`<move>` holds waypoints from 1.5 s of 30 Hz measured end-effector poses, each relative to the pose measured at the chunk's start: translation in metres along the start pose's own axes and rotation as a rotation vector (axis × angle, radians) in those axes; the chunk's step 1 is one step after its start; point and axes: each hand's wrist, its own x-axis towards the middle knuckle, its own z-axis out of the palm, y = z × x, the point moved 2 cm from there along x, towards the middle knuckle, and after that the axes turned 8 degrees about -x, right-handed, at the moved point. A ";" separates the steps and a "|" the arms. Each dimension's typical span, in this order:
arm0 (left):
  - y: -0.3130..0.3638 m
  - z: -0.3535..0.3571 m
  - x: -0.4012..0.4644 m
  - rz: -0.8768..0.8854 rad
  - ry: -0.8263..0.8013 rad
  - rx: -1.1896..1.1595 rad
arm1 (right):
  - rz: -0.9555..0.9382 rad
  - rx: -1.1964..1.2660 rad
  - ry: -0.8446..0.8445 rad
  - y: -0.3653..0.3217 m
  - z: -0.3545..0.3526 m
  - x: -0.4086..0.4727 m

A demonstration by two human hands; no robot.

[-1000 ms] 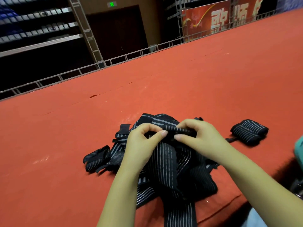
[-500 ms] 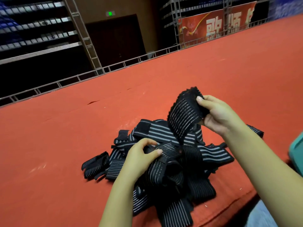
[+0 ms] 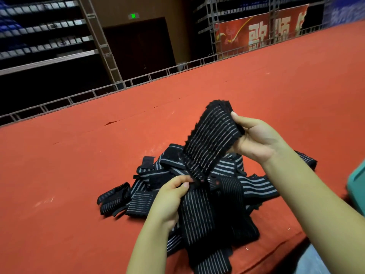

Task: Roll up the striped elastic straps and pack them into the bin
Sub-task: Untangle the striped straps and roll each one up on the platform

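Bin [image 3: 356, 184] cut off at right edge, rolled strap [image 3: 308, 162] half hidden behind right forearm; held strap [image 3: 212, 141] slanting up-right from pile [image 3: 197, 194] on red surface [image 3: 69, 175], upper end gripped by right hand [image 3: 256, 139], lower end pinched by left hand [image 3: 169, 198].

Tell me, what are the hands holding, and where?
One black striped elastic strap: right hand grips its raised upper end, left hand pinches it lower down, at the pile.

Auditorium: red stage [image 3: 256, 80], tiered seating [image 3: 43, 36]
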 end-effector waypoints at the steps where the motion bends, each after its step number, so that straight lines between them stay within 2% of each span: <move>1: 0.001 0.001 -0.002 -0.015 -0.018 -0.072 | 0.009 0.031 -0.007 0.002 0.000 0.000; 6: 0.009 0.015 -0.011 -0.108 -0.175 -0.509 | 0.054 0.076 -0.007 0.012 0.001 -0.001; 8: 0.009 0.018 -0.012 -0.112 -0.180 -0.490 | 0.050 0.075 -0.001 0.012 0.001 -0.001; 11: 0.006 0.023 -0.009 -0.073 -0.115 -0.298 | 0.060 0.144 -0.007 0.012 0.001 0.000; 14: 0.005 0.034 -0.011 -0.059 -0.154 -0.218 | 0.097 0.176 -0.070 0.015 0.005 0.000; 17: 0.004 0.038 -0.013 -0.038 -0.161 -0.310 | 0.126 0.188 -0.098 0.021 0.005 0.001; 19: 0.004 0.033 -0.012 0.012 -0.131 -0.424 | 0.123 0.178 -0.052 0.022 -0.001 0.002; 21: 0.008 0.025 -0.014 0.072 -0.107 -0.453 | 0.080 0.055 0.056 0.022 -0.013 0.004; 22: 0.009 0.021 -0.015 0.102 -0.103 -0.432 | 0.015 -0.082 0.155 0.022 -0.022 0.006; 25: 0.016 0.011 -0.020 0.203 -0.056 -0.324 | -0.312 -0.709 0.500 0.025 -0.039 0.000; 26: 0.018 0.010 -0.022 0.232 -0.050 -0.287 | -0.431 -0.894 0.537 0.027 -0.039 -0.005; 28: 0.022 0.011 -0.026 0.269 -0.068 -0.201 | -0.575 -1.122 0.404 0.031 -0.026 -0.020; 31: 0.029 0.016 -0.035 0.291 -0.144 -0.098 | -0.552 -1.254 0.021 0.040 0.000 -0.042; 33: 0.032 0.018 -0.040 0.330 -0.189 -0.032 | -0.536 -1.323 -0.103 0.045 0.006 -0.048; 36: 0.032 0.016 -0.041 0.370 -0.165 0.022 | -0.437 -1.293 -0.157 0.049 0.005 -0.048; 38: 0.032 0.016 -0.041 0.368 -0.148 0.035 | -0.437 -1.314 -0.169 0.049 0.003 -0.048; 42: 0.031 0.017 -0.042 0.328 -0.164 -0.013 | -0.449 -1.255 -0.070 0.049 -0.003 -0.045; 45: 0.031 0.017 -0.043 0.301 -0.177 -0.023 | -0.366 -1.181 -0.063 0.048 -0.011 -0.043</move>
